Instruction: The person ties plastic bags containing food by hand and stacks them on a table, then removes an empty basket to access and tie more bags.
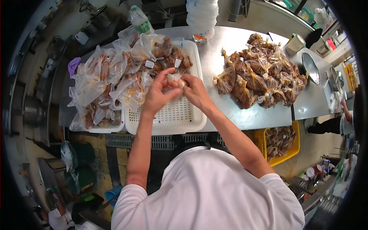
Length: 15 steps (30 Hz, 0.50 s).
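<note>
Across a steel worktop (245, 119), above a white perforated basket (161, 117), pinching clear plastic (174, 76) in the curled right hand (194, 90), between both hands. Holding the left hand (161, 92) with fingers bent and parted, contact too blurred to tell. From the hands, seeing filled bags (92, 80) at nine o'clock, tied bags (262, 73) at three, a yellow crate (285, 156) at four.

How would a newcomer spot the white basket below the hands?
On the steel table, left of the large pile of tied bags, stands a white basket. It lies beneath the left hand and right hand. Unlike the bag-heaped white tray beside it, its perforated near floor is exposed.
</note>
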Tool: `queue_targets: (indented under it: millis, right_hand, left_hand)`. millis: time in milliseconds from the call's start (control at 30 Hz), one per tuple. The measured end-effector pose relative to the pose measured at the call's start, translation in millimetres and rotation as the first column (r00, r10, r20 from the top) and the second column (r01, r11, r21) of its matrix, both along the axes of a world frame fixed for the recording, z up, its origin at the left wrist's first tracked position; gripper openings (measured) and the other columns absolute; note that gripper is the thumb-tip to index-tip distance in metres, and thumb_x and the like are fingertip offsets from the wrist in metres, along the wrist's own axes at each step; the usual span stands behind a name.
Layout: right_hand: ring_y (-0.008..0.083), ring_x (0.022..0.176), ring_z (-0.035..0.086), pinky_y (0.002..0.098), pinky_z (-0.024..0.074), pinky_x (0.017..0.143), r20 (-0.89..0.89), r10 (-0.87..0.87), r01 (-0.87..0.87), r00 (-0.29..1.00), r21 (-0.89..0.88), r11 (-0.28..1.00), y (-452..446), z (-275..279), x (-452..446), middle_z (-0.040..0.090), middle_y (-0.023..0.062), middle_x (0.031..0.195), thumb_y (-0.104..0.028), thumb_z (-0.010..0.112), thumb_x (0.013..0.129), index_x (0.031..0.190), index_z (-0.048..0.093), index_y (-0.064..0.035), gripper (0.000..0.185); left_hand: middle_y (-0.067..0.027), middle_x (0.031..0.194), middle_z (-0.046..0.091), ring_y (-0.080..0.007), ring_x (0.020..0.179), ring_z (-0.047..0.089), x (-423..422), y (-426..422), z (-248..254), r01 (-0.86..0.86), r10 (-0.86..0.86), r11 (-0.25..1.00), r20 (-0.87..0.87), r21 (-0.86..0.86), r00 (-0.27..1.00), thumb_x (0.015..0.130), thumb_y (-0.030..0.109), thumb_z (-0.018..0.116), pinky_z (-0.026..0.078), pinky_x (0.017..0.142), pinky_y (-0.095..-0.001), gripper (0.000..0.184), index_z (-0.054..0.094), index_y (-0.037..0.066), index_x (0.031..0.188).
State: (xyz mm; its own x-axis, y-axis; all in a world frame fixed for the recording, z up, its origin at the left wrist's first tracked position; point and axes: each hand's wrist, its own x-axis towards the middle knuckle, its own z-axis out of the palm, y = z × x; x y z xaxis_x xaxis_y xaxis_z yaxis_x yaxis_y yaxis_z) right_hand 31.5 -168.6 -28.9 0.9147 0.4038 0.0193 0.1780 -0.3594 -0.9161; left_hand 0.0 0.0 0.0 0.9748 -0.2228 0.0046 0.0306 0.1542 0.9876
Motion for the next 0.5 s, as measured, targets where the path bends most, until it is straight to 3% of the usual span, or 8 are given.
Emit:
queue_targets:
  millis: [67,100,167,300,333,433,467,500]
  right_hand:
    - [0.0276,0.08,0.069,0.0376,0.0534,0.076,-0.045,-0.244,0.241,0.969,0.417,0.877,7.4,-8.2,-3.7,0.072,0.0125,0.1,-0.006,0.06,0.093,0.119,0.066,-0.0019,0.027]
    - [0.0276,0.08,0.069,0.0376,0.0534,0.076,-0.042,-0.248,0.244,0.968,0.399,0.884,-1.3,-7.0,-4.7,0.072,0.0125,0.1,-0.006,0.06,0.093,0.119,0.066,-0.0019,0.027]
    - [0.0175,0.082,0.066,0.0347,0.052,0.072,-0.323,-0.136,0.281,0.937,0.462,0.841,-5.2,3.1,-11.5,0.072,0.0097,0.098,-0.004,0.062,0.092,0.104,0.067,0.0038,0.015]
    - [0.0121,0.083,0.062,0.03,0.0514,0.072,-0.266,-0.147,0.241,0.953,0.366,0.899,-23.2,0.0,-8.7,0.067,0.0053,0.103,-0.008,0.066,0.094,0.102,0.067,0.0039,0.014]
    - [0.0116,0.083,0.06,0.0284,0.0503,0.072,-0.262,-0.027,0.155,0.965,0.482,0.862,-27.8,-0.6,-9.1,0.063,0.004,0.105,-0.011,0.067,0.094,0.101,0.067,0.0028,0.015]
    - [0.0087,0.081,0.057,0.0251,0.0481,0.07,-0.244,0.192,0.025,0.951,0.675,0.738,-42.8,-2.9,-4.2,0.053,0.0004,0.112,-0.017,0.07,0.096,0.1,0.068,0.0008,0.019]
    - [0.0087,0.081,0.057,0.0249,0.0481,0.07,-0.246,0.161,0.053,0.956,0.682,0.729,-47.3,-4.3,-5.8,0.055,-0.0001,0.108,-0.018,0.07,0.096,0.098,0.068,0.0013,0.019]
    - [0.0086,0.081,0.057,0.0247,0.0481,0.071,-0.244,0.133,0.075,0.961,0.688,0.722,-51.6,-2.7,-5.7,0.057,-0.0007,0.105,-0.018,0.071,0.095,0.097,0.067,0.0018,0.02]
  left_hand:
    - [-0.0061,0.091,0.072,-0.0212,0.092,0.069,-12.0,-21.7,11.8,-0.356,0.149,0.777,0.397,0.519,0.905,0.073,0.006,0.08,0.049,0.093,-0.0418,0.061,0.061,0.011,0.131]
    - [-0.0061,0.091,0.072,-0.0212,0.092,0.069,-8.9,-33.7,-1.6,-0.353,0.155,0.789,0.393,0.503,0.906,0.073,0.006,0.08,0.049,0.093,-0.0418,0.061,0.061,0.011,0.131]
    - [-0.0057,0.085,0.071,-0.0224,0.087,0.069,-6.4,-39.6,-19.7,-0.656,0.13,0.576,0.737,0.488,0.663,0.07,0.001,0.077,0.051,0.082,-0.0416,0.055,0.064,0.01,0.123]
    - [-0.0064,0.078,0.07,-0.0229,0.083,0.067,6.9,-39.7,-19.2,-0.66,0.321,0.627,0.634,0.414,0.703,0.071,0.0,0.076,0.05,0.078,-0.0386,0.031,0.066,0.004,0.1]
    - [-0.0074,0.083,0.069,-0.0143,0.072,0.066,13.6,-36.7,-20.1,-0.515,0.391,0.824,0.423,0.235,0.818,0.076,-0.004,0.074,0.052,0.069,-0.0265,0.023,0.064,0.005,0.094]
    - [-0.0074,0.083,0.066,-0.0159,0.072,0.064,20.2,-39.0,-21.1,-0.366,0.295,0.913,0.331,0.178,0.896,0.074,-0.007,0.074,0.052,0.069,-0.0261,0.025,0.063,0.003,0.095]
    - [-0.0081,0.084,0.066,-0.0176,0.076,0.066,24.8,-39.0,-18.9,-0.541,0.071,0.731,0.742,0.417,0.667,0.074,-0.005,0.074,0.052,0.07,-0.0267,0.029,0.063,0.001,0.1]
    - [-0.0081,0.084,0.066,-0.0176,0.076,0.066,24.1,-45.5,-9.3,-0.536,0.069,0.737,0.744,0.411,0.665,0.074,-0.005,0.074,0.052,0.07,-0.0267,0.029,0.063,0.001,0.1]
